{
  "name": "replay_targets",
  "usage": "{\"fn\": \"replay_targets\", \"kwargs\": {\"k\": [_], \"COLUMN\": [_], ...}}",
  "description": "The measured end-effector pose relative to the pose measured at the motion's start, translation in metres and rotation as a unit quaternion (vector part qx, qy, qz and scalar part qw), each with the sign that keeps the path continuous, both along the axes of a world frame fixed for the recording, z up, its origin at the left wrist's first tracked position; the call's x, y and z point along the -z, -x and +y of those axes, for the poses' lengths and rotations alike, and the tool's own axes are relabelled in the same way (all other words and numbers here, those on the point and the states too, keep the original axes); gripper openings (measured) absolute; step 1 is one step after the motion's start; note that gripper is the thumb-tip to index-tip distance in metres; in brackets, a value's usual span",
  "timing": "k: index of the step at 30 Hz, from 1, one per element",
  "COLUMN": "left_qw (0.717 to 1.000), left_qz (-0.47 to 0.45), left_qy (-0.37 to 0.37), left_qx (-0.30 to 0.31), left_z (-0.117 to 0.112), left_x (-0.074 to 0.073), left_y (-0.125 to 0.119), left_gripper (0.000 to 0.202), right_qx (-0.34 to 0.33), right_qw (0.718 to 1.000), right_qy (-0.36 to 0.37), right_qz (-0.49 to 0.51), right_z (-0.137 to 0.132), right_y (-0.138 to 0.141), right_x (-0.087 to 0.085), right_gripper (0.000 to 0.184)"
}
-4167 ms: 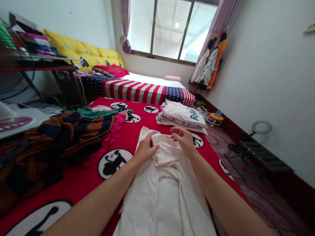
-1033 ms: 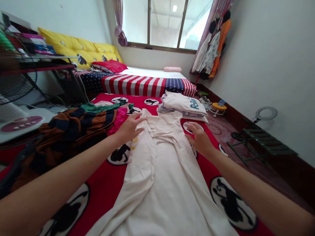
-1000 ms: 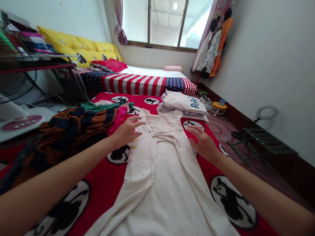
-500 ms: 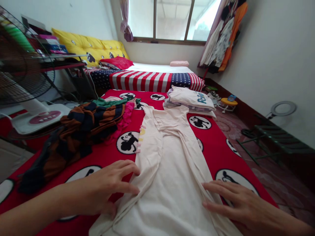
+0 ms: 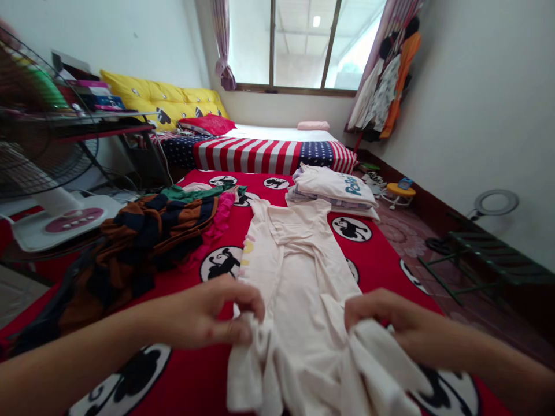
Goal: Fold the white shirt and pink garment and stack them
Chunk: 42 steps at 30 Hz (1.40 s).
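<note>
A cream-white shirt [image 5: 299, 289] lies lengthwise on the red cover [image 5: 182, 318], its sides folded inward and its neck end away from me. My left hand [image 5: 217, 315] pinches the near left part of the shirt between thumb and fingers. On the other side my right hand [image 5: 385, 320] is closed on the near right part. The near end is lifted and bunched, with loose cloth hanging below both hands. Yellow and pink trim shows along the shirt's left edge.
Rumpled brown-and-navy striped clothing [image 5: 151, 231] lies to the left, near a fan [image 5: 65, 214]. Beyond the shirt sits a stack of folded clothes [image 5: 333, 188]. A green folding stool [image 5: 477, 260] and a ring light [image 5: 496, 202] stand at right. A bed [image 5: 260, 153] is at the back.
Both hands have gone from resting with fingers spread on the shirt's sides to gripping it. Its near end has been raised and gathered. The camera view has tilted slightly up.
</note>
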<state>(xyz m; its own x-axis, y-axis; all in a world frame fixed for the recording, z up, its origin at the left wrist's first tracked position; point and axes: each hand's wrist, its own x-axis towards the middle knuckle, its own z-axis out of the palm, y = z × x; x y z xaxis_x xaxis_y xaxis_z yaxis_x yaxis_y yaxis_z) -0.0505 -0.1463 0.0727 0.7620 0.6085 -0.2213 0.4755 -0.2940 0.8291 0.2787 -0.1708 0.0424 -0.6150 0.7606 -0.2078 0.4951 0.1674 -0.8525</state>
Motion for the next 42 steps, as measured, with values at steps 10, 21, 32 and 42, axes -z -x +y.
{"fn": "replay_targets", "kwargs": {"k": [10, 21, 32, 42], "left_qw": [0.912, 0.937, 0.962, 0.949], "left_qz": [-0.108, 0.009, -0.092, 0.043], "left_qy": [0.044, -0.202, -0.065, -0.151], "left_qx": [-0.394, -0.286, -0.247, -0.272], "left_z": [0.108, 0.058, 0.016, 0.021], "left_x": [0.047, 0.071, 0.037, 0.055], "left_y": [-0.03, -0.026, 0.005, 0.003], "left_gripper": [0.072, 0.041, 0.046, 0.045], "right_qx": [0.416, 0.281, 0.268, 0.268], "right_qw": [0.892, 0.918, 0.931, 0.901], "right_qy": [-0.079, -0.27, -0.249, -0.31], "right_qz": [0.161, -0.078, -0.011, -0.141], "right_z": [0.121, 0.052, 0.004, 0.044], "right_y": [0.003, 0.011, -0.013, -0.018], "right_x": [0.07, 0.081, 0.034, 0.043], "right_gripper": [0.044, 0.041, 0.022, 0.017]}}
